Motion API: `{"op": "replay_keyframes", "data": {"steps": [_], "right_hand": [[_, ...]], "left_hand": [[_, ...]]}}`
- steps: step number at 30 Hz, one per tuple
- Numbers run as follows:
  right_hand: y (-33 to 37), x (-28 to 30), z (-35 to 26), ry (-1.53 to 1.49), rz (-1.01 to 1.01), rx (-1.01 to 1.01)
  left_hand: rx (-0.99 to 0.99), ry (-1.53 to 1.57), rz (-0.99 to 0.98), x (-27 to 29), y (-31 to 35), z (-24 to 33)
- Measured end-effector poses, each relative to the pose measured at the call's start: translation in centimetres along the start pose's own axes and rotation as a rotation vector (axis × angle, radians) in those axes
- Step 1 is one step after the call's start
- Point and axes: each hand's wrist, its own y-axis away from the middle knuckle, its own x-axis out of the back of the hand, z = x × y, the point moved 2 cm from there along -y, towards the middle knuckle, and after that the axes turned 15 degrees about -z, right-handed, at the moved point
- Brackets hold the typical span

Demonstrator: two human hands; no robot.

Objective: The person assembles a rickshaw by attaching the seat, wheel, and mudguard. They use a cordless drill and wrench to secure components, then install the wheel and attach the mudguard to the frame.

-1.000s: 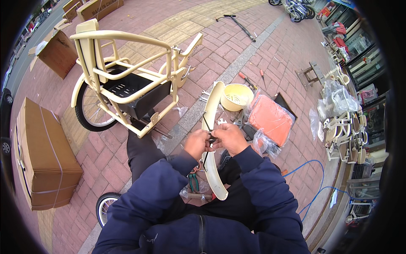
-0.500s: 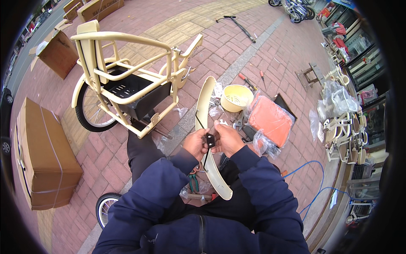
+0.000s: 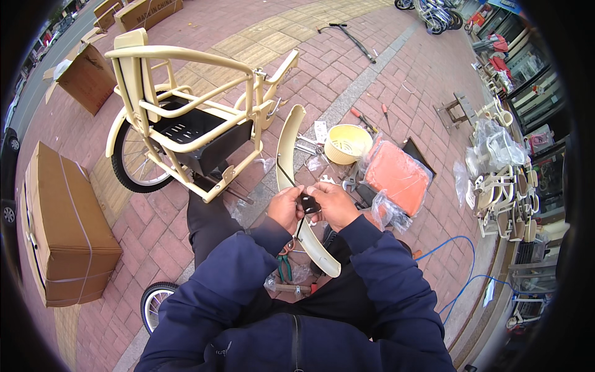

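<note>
A curved cream mudguard [image 3: 289,139] hangs in front of me, its hollow side toward me and its lower end near my knees. Thin black wire stays run along it to a small black bracket [image 3: 309,204] at its middle. My left hand [image 3: 286,209] is closed on the bracket's left side, with the fingertips partly behind it. On the other side my right hand [image 3: 336,205] pinches the bracket between thumb and fingers. How the bracket meets the mudguard is hidden by the fingers.
A cream tricycle frame [image 3: 186,146] stands at the left, near a cardboard box [image 3: 74,235]. A yellow basket [image 3: 348,144], an orange wrapped pad [image 3: 396,177], pliers [image 3: 284,268] and spanners lie around my feet. A loose wheel [image 3: 155,304] rests at lower left, a blue hose [image 3: 455,248] at right.
The mudguard's upper end has swung left and slightly up. The black bracket has tilted between my fingers, and my right hand has shifted slightly down and right.
</note>
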Motion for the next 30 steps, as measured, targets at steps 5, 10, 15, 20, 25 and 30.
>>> {"op": "replay_keyframes", "data": {"steps": [5, 10, 15, 20, 25, 30], "right_hand": [[0.6, 0.1, -0.8, 0.046, -0.076, 0.044], [1.1, 0.1, -1.9, 0.088, -0.154, 0.031], [1.0, 0.2, -2.4, 0.202, -0.204, 0.053], [1.0, 0.3, -2.1, 0.160, -0.182, 0.045], [0.9, 0.3, -2.1, 0.141, -0.113, 0.060], [0.9, 0.1, -1.6, 0.115, -0.150, 0.015]], "left_hand": [[-0.016, 0.048, -0.002, 0.2, -0.1, 0.2], [-0.001, 0.055, -0.047, 0.5, -0.1, 0.7], [0.076, 0.073, -0.066, 0.3, 0.3, 1.1], [0.107, 0.015, -0.081, 0.0, 0.5, 1.4], [0.134, 0.027, -0.108, -0.3, 0.4, 1.9], [0.124, 0.082, -0.067, -0.6, 0.6, 1.9]]}}
